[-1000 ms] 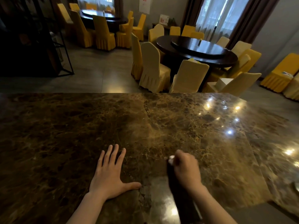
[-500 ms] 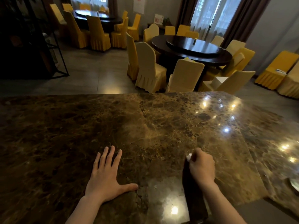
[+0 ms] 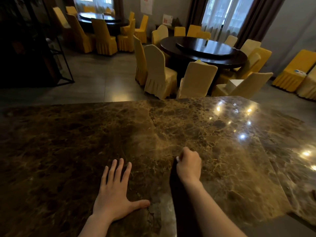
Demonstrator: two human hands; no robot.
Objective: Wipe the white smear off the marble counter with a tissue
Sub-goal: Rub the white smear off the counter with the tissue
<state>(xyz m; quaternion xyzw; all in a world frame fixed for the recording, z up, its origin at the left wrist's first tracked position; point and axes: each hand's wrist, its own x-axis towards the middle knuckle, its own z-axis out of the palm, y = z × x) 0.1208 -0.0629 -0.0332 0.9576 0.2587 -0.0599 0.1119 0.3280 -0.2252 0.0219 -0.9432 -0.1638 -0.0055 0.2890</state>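
Note:
The brown marble counter [image 3: 68, 142] fills the lower half of the view. My right hand [image 3: 189, 164] is closed in a fist and pressed onto the stone near its middle. A small bit of white tissue [image 3: 177, 158] peeks out at the fist's left side; the rest is hidden inside. My left hand [image 3: 116, 194] lies flat on the counter, fingers spread, a short way to the left and nearer me. No white smear shows on the marble around the fist; a pale hazy band [image 3: 160, 146] runs just beyond it.
Beyond the counter's far edge stand a dark round dining table [image 3: 203, 50] and several yellow-covered chairs [image 3: 159, 74]. A second table with chairs [image 3: 102, 19] is at the back left. A black metal rack [image 3: 58, 53] stands at the left. Ceiling lights glare on the counter's right part [image 3: 242, 135].
My right fist with the tissue slid right across the marble, then back left and a little farther from me. My left hand has stayed flat in place.

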